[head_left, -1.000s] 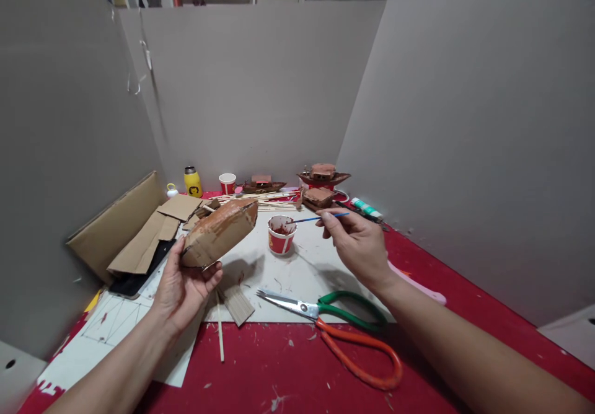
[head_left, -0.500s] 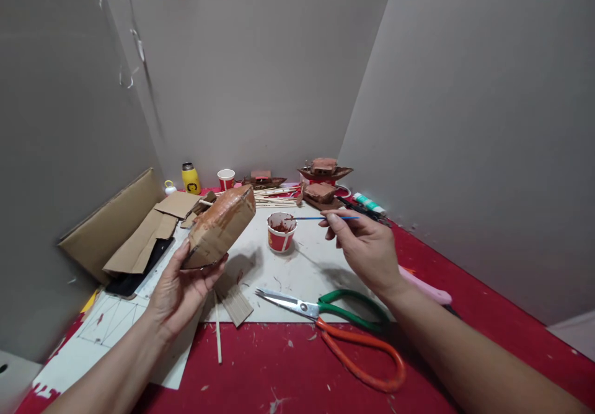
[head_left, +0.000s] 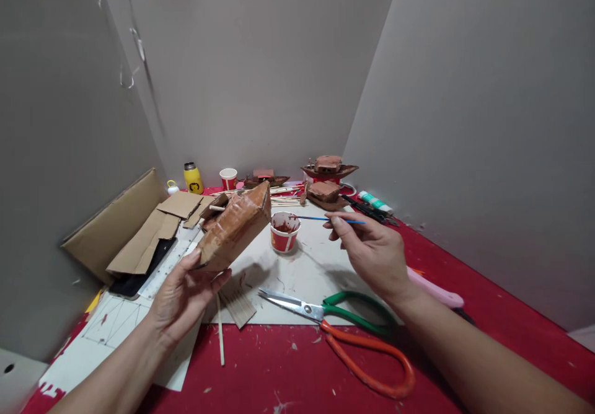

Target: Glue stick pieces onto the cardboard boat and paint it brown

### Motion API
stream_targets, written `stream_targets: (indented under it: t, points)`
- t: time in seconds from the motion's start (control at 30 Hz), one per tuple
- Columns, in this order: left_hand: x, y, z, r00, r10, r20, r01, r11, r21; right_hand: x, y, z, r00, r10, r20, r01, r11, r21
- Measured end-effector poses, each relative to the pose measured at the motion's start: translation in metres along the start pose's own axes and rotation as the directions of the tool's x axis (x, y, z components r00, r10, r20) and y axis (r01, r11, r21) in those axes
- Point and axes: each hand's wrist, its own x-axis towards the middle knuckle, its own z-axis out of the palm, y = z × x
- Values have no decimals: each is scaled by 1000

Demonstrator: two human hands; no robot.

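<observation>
— what fills most of the space under your arms?
— your red bench (head_left: 260,377), with a white board (head_left: 320,262) flat on it.

— and next in size?
— the cardboard panel (head_left: 111,222), leaning on your left, with cut cardboard pieces (head_left: 139,243) beside it. then come the scissors (head_left: 307,309) near you, green handle over the board, orange handle over the red.

— what's in your left hand (head_left: 186,293)?
— the cardboard form (head_left: 237,222), brown-coated on top, tilted with its far end up. your thumb and fingers grip its near, lower end; you have it raised, left of the red and white cup (head_left: 284,240).

— anything at the back?
— three brown model boats (head_left: 330,169), ahead and a little right, and a yellow bottle (head_left: 193,178) further left.

— and that cup?
— it's upright on the board between your hands, reddish-brown stuff smeared inside.

— your right hand (head_left: 374,253)?
— it pinches the slimmest tool, the blue brush (head_left: 316,219), between thumb and fingers. the brush lies nearly level, its tip over the cup's mouth; you can't tell from here if it touches the rim.
</observation>
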Motion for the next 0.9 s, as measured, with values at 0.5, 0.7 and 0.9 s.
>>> stream_targets:
  t: [0.5, 0.7, 0.9]
  points:
    - [-10, -2, -8, 959, -80, 273, 48, 991, 122, 4, 0, 0, 989, 143, -26, -140, 984, 115]
    - [-11, -2, -11, 950, -103, 296, 65, 989, 135, 2, 0, 1, 989, 145, -18, -141, 981, 129]
    - [-12, 0, -11, 931, -128, 341, 96, 989, 108, 3, -1, 0, 991, 132, -14, -129, 983, 130]
